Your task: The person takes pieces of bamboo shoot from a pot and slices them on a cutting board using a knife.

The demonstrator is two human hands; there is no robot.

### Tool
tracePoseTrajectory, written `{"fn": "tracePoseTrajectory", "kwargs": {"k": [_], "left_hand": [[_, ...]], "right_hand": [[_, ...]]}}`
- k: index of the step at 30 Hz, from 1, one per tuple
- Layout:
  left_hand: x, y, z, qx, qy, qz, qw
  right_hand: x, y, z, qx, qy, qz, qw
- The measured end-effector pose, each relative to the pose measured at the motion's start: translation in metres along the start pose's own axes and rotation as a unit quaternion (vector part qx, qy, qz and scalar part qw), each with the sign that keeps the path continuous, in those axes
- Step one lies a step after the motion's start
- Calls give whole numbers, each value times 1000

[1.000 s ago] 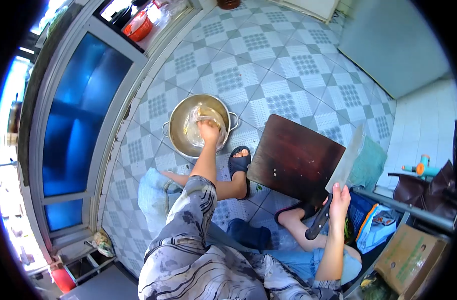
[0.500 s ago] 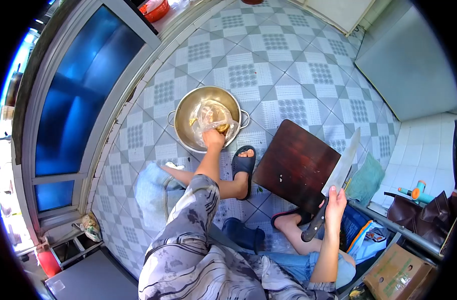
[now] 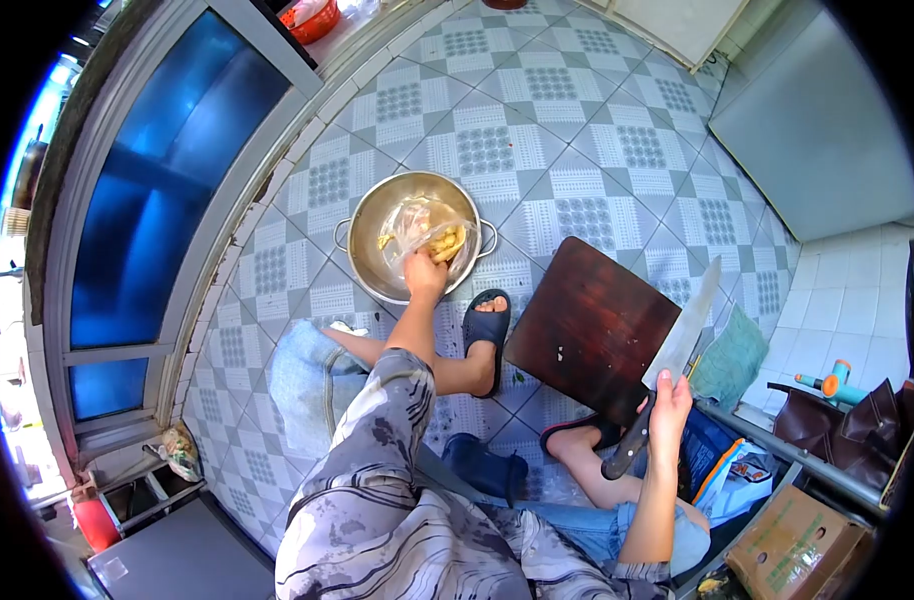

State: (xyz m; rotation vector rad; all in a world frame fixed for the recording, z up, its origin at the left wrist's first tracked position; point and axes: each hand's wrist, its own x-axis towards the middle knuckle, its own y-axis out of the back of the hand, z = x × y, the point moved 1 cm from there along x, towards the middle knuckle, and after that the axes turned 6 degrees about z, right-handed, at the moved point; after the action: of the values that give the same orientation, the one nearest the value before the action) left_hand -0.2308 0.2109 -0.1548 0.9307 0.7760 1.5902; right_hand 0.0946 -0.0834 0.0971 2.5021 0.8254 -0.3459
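Note:
A steel two-handled pot [image 3: 367, 262] stands on the floor. Inside it lies a clear plastic bag [image 3: 413, 228] with pale and yellow food pieces [image 3: 447, 243], which look like chicken feet. My left hand [image 3: 424, 272] reaches over the pot's near rim, closed on the bag's edge; its fingertips are partly hidden. In my right hand [image 3: 669, 405] is a large kitchen knife [image 3: 685, 335], gripped where blade and dark handle meet, its tip pointing up and away. Below and left of the blade is a dark brown wooden cutting board [image 3: 592, 330].
A green cloth [image 3: 732, 357] lies right of the board. Beside my right leg are a blue bag [image 3: 747, 480] and a cardboard box [image 3: 802, 545]. My sandalled foot [image 3: 487, 340] is between pot and board. A grey cabinet [image 3: 817, 130] stands at the right, a glazed door [image 3: 167, 200] at the left.
The plastic bag has shifted in the pot, and more of the yellow pieces show beside my left hand. My right hand and the knife have barely moved.

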Motion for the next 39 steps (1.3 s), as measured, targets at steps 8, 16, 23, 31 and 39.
{"fn": "tracePoseTrajectory", "kwargs": {"k": [8, 16, 23, 31, 39], "left_hand": [[3, 48, 45, -21, 17, 25, 999], [41, 64, 67, -229, 95, -16, 969], [69, 136, 118, -476, 334, -98, 808], [92, 154, 110, -582, 458, -192, 643], [87, 183, 144, -632, 449, -211, 596]], "right_hand": [[0, 0, 3, 13, 38, -1, 999], [-10, 2, -6, 31, 66, 7, 997], [-11, 11, 1, 25, 101, 21, 994], [-14, 22, 9, 59, 137, 42, 988], [-18, 31, 10, 60, 131, 44, 989]]}}
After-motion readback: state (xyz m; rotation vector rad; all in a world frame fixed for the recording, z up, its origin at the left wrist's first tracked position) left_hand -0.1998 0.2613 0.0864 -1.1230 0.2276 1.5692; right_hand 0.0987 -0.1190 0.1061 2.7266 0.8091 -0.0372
